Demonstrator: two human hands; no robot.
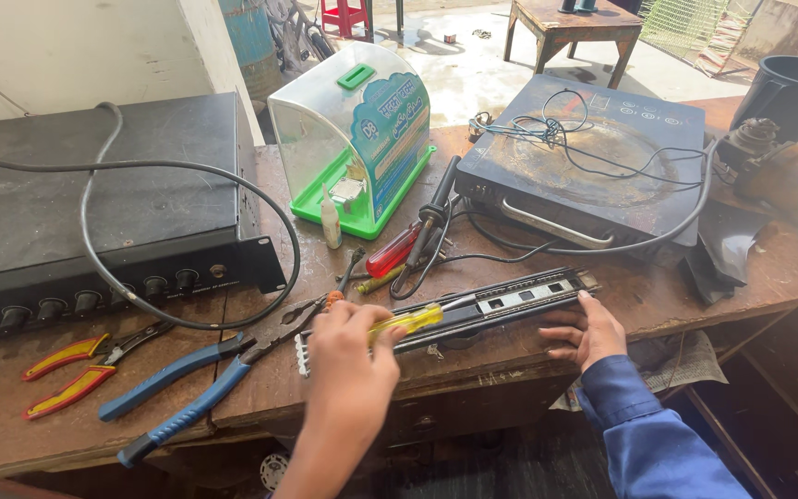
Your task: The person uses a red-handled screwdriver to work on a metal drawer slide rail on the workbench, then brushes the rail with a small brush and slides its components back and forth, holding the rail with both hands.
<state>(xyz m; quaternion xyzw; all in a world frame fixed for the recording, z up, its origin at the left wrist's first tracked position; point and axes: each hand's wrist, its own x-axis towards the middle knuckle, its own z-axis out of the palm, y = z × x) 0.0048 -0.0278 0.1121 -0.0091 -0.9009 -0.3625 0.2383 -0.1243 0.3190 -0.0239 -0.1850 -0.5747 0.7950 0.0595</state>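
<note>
Gripping a yellow-handled screwdriver (405, 322), the left hand (351, 356) was closed around its handle at the near edge of the wooden counter (528, 346), the tip resting on a long black metal strip (482, 305) that lay along that edge. The right hand (586, 331), open and in a blue sleeve, pressed its fingers on the strip's right end. Blue-handled pliers (182, 397) and red-and-yellow pliers (71, 374) lay to the left. Farther back sat a red-handled screwdriver (392, 251), a soldering iron (434, 214), a black induction cooktop (584, 162), a black rack unit (94, 222) and a clear plastic box on a green base (353, 139).
</note>
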